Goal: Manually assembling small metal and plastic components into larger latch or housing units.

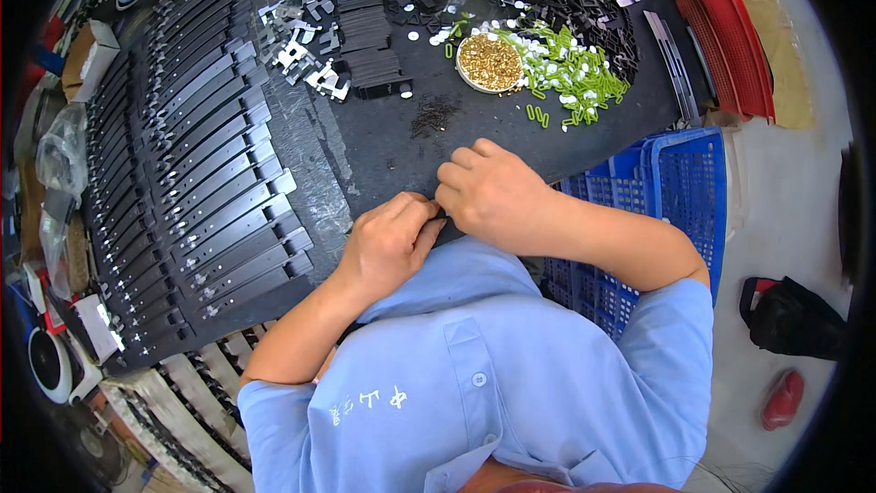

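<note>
Both my hands meet at the near edge of the dark work table. My left hand is closed, with thumb and fingers pinched together. Beside it, touching or almost so, my right hand is curled closed too. A dark sliver shows between the fingertips, but what they hold is too hidden to name. Just beyond the hands lies a small heap of thin dark pins. Farther off are small brass-coloured parts in a round dish, green oblong loops mixed with white discs, and stacked black strips.
Long black metal pieces lie in two rows on the left. Shiny bent brackets and dark metal parts are heaped at the back. A blue crate stands off the table's right edge, near red trays and metal strips.
</note>
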